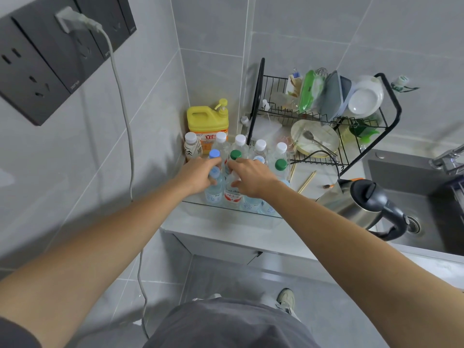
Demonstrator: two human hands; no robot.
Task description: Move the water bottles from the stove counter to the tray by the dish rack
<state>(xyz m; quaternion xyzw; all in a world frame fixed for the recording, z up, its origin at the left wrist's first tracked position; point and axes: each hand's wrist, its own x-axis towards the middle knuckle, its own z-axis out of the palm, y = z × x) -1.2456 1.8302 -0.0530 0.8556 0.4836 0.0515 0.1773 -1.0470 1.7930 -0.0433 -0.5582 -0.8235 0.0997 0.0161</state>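
While both hands [198, 172] [251, 175] are curled round bottles [214, 190] [233, 194] in the tray [226, 209], at eleven o'clock, these are best lowered upright.

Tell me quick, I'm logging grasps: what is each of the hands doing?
Left hand: grips a blue-capped bottle.
Right hand: grips a red-labelled bottle.

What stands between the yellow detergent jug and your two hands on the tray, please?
In the head view, capped bottles stand between the yellow detergent jug and the hands, left and right: white-capped bottles, then a blue-capped and a green-capped one.
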